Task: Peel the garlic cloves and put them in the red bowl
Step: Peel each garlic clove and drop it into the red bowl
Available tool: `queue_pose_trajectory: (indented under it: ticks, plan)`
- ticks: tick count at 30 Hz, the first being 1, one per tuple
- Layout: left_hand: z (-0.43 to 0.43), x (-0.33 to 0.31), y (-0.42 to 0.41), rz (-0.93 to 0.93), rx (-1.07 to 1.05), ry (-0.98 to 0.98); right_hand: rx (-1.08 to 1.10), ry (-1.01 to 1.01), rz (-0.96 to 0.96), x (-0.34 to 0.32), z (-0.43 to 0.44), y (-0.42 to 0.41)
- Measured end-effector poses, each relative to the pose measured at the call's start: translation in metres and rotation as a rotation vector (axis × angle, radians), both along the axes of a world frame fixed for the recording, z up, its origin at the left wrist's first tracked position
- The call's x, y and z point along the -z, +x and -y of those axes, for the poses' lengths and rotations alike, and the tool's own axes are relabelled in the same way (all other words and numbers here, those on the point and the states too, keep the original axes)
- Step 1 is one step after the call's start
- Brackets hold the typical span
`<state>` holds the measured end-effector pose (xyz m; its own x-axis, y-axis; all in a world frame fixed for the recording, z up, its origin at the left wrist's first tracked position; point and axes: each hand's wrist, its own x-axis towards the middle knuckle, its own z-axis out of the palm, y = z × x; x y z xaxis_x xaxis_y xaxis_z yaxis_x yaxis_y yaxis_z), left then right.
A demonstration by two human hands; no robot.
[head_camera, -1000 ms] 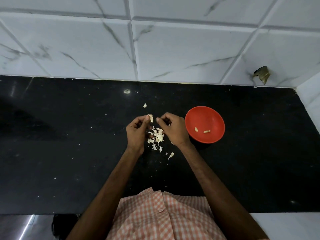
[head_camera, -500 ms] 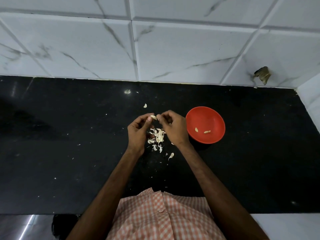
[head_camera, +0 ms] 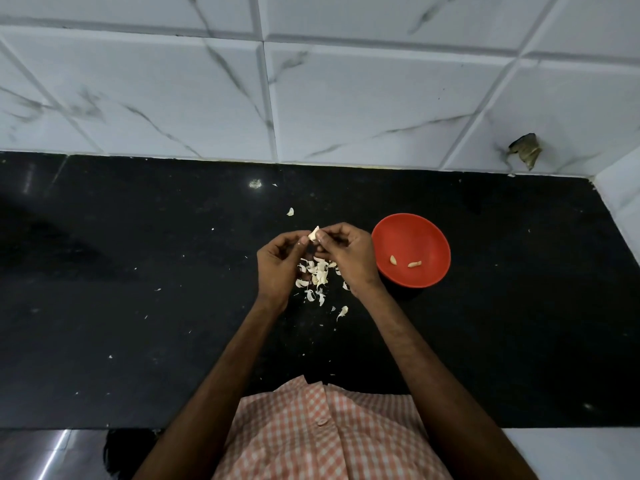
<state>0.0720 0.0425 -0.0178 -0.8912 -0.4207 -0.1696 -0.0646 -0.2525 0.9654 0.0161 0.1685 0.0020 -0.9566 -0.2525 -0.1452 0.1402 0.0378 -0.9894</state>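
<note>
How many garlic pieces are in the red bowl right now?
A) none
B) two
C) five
B: two peeled cloves lie apart on the bottom of the red bowl.

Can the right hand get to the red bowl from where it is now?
Probably yes. The red bowl stands close beside the right hand, with only bare counter between them. It and the left hand are pinching a garlic clove, though.
</note>
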Motion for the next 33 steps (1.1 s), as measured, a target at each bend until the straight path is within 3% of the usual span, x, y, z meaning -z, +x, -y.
queue_pose_trajectory:
  ticks: [10,16,23,33]
  plan:
    - [0.002,0.001,-0.001,-0.013,-0.008,-0.064,-0.062,0.055,-0.089,0.004,-0.002,-0.002]
    - [-0.005,-0.005,0.001,-0.032,0.013,-0.019,-0.029,0.251,-0.249,0.007,-0.003,-0.004]
    - [-0.007,-0.007,0.001,-0.020,0.025,-0.003,-0.048,0.331,-0.338,0.007,-0.003,-0.004]
    - [-0.003,-0.008,0.002,-0.003,0.056,0.025,-0.050,0.252,-0.284,0.009,-0.008,-0.004]
